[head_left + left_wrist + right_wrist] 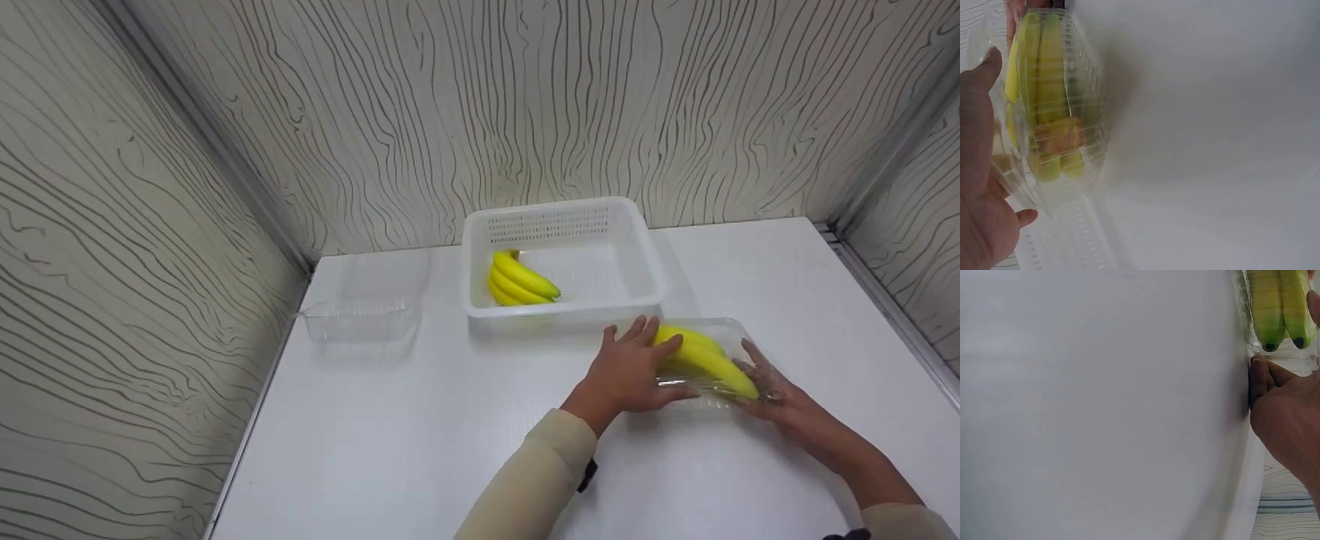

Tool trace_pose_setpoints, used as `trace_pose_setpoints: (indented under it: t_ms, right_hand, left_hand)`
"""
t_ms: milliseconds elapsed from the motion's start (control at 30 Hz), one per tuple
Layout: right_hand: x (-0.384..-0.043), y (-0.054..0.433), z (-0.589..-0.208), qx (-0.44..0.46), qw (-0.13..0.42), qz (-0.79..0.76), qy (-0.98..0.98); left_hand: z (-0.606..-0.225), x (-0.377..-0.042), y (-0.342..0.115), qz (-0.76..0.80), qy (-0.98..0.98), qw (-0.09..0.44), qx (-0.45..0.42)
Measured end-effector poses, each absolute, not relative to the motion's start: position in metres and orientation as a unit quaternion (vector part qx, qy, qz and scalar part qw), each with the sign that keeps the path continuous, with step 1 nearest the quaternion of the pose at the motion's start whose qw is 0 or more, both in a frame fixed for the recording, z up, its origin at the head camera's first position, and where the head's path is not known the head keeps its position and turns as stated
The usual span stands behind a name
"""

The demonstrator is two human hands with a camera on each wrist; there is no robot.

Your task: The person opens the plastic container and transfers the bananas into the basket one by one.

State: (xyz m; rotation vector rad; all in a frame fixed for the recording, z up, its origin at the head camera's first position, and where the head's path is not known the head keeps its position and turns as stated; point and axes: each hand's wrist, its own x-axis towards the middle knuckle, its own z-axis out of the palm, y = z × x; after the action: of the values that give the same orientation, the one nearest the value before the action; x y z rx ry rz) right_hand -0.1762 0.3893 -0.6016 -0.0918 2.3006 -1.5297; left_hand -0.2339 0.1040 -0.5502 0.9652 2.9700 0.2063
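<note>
A clear plastic box point(726, 327) on the white table holds a bunch of yellow bananas point(701, 358). Over its left end lies my left hand point(622, 371), fingers spread and thumb along the near side. My right hand point(784, 401) is at the opposite end, its fingers and thumb apart around the corners. Up close in the left wrist view, the banana stem point(1061, 135) shows through the ribbed wall, and a clear lid point(1013, 163) lies under the left hand. From the right wrist, green banana tips point(1278, 332) point toward the right hand's fingers point(1261, 377).
Behind the box stands a white plastic basket point(562, 309) with another bunch of bananas point(521, 281) at its left. An open clear box point(360, 322) with its lid raised sits at the table's left edge. Wood-patterned panels point(450, 112) enclose the table point(405, 450).
</note>
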Motion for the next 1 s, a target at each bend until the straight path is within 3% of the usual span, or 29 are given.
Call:
trace_pose_setpoints:
  t_ms: [1000]
  right_hand:
    - [-0.1772, 0.3896, -0.6014, -0.027, 0.188, -0.538, 0.821]
  left_hand:
    - [-0.5436, -0.2421, 0.1053, 0.041, 0.946, 0.012, 0.321]
